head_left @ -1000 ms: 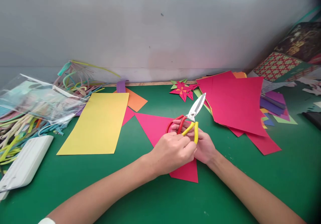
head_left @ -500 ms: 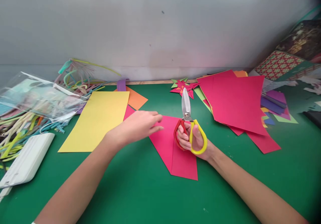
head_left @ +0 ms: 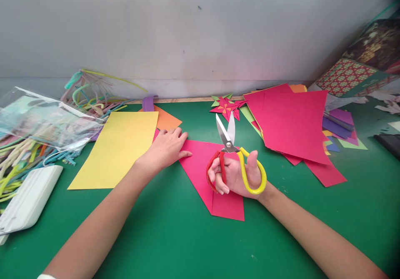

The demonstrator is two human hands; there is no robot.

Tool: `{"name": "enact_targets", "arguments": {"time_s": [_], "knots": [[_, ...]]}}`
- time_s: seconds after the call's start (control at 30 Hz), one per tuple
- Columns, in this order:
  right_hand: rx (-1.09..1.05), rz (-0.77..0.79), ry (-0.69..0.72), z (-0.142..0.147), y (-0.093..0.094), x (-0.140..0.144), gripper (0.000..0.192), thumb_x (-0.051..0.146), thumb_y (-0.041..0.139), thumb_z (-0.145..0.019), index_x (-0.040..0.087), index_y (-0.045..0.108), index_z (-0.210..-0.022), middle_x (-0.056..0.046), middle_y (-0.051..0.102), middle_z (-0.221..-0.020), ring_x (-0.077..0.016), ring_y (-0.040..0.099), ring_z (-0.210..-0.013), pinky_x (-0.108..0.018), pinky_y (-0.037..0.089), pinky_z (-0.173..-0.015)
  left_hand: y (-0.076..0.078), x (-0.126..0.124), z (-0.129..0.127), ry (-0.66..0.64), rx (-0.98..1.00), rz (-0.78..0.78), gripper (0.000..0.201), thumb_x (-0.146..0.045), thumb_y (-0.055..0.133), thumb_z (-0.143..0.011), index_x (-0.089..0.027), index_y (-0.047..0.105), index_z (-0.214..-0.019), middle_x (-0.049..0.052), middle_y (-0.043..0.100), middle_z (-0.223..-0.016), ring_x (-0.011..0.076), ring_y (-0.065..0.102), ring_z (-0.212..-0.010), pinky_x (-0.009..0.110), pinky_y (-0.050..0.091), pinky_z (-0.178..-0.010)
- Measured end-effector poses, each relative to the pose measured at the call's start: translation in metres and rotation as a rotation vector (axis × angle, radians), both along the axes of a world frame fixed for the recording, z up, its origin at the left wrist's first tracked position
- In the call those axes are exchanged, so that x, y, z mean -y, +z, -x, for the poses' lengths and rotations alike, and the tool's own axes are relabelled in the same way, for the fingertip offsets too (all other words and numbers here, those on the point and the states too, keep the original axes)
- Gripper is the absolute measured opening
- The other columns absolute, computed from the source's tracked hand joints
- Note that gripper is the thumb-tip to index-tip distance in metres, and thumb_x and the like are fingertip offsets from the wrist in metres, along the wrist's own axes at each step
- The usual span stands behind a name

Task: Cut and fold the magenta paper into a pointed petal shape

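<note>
Here the right hand (head_left: 238, 174) holds a pair of scissors (head_left: 233, 156) above the folded pink paper (head_left: 212, 174), which lies flat on the green surface (head_left: 175, 237). The thumb passes through the yellow handle loop and the other fingers (head_left: 218, 179) curl through the red one, gripping firmly. The blades stand slightly apart and point away from the person, toward the wall, with their tips just short of the small paper star (head_left: 226, 107) that lies beyond the pink paper.

The left hand (head_left: 165, 147) rests palm down on the far left corner of the pink paper, its fingers spread flat and pressing the sheet to the surface without closing around anything. The hand sits between the pink paper and the yellow sheet (head_left: 117, 147), which lies just to the left of it. An orange sheet (head_left: 167, 120) shows from under the yellow sheet's far corner, just beyond the left hand, and a purple strip (head_left: 148, 103) lies beyond that.

To the right of the pink paper, near but not touching it, is a loose stack of red sheets (head_left: 293, 122) over purple and other coloured scraps. Well to the left of the pink paper, past the yellow sheet, lie a clear plastic bag (head_left: 43, 118), a heap of coloured strips (head_left: 90, 95) and a white case (head_left: 28, 202).
</note>
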State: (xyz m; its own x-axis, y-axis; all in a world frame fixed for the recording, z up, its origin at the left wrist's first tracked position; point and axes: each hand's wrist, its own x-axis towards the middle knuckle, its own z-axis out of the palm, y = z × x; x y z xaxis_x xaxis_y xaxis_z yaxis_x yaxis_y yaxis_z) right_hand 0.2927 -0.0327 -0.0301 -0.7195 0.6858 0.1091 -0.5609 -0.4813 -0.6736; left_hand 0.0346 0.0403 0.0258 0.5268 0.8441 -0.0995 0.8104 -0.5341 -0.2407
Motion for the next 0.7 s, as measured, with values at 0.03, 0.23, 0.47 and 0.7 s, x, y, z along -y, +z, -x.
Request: {"name": "enact_targets", "arguments": {"time_s": [0.03, 0.23, 0.47, 0.7], "knots": [[0.008, -0.004, 0.013, 0.001, 0.001, 0.001, 0.104, 0.103, 0.030, -0.076, 0.013, 0.067, -0.114, -0.015, 0.072, -0.100, -0.0156, 0.060, -0.060, -0.035, 0.052, -0.065, -0.001, 0.000, 0.000, 0.005, -0.001, -0.008, 0.054, -0.062, 0.064, -0.097, -0.012, 0.063, -0.117, 0.017, 0.067, -0.114, 0.0347, 0.067, -0.101, 0.042, 0.045, -0.085], [0.019, 0.060, -0.011, -0.004, -0.003, -0.001, 0.075, 0.091, 0.034, -0.090, 0.020, 0.057, -0.085, 0.003, 0.059, -0.053, -0.0082, 0.037, -0.030, -0.020, 0.037, -0.033, -0.006, -0.002, 0.004, 0.017, -0.002, -0.031, 0.060, -0.070, 0.060, -0.096, -0.011, 0.064, -0.107, 0.021, 0.068, -0.111, 0.0375, 0.066, -0.103, 0.044, 0.044, -0.086], [0.070, 0.097, -0.153, -0.009, -0.012, -0.005, 0.064, 0.082, 0.049, -0.093, 0.021, 0.053, -0.075, 0.007, 0.051, -0.040, -0.0054, 0.026, -0.020, -0.015, 0.028, -0.024, -0.009, -0.005, 0.006, 0.018, 0.057, -0.030, 0.059, -0.070, 0.062, -0.094, -0.012, 0.063, -0.104, 0.021, 0.068, -0.111, 0.0381, 0.065, -0.103, 0.043, 0.043, -0.086], [0.198, 0.162, -0.119, -0.004, -0.007, -0.010, 0.070, 0.087, 0.039, -0.093, 0.021, 0.052, -0.074, 0.007, 0.049, -0.041, -0.0047, 0.024, -0.023, -0.015, 0.029, -0.026, -0.012, -0.013, 0.010, 0.051, 0.129, 0.002, 0.060, -0.071, 0.066, -0.091, -0.013, 0.060, -0.108, 0.019, 0.070, -0.110, 0.0365, 0.065, -0.104, 0.041, 0.042, -0.085]]}}
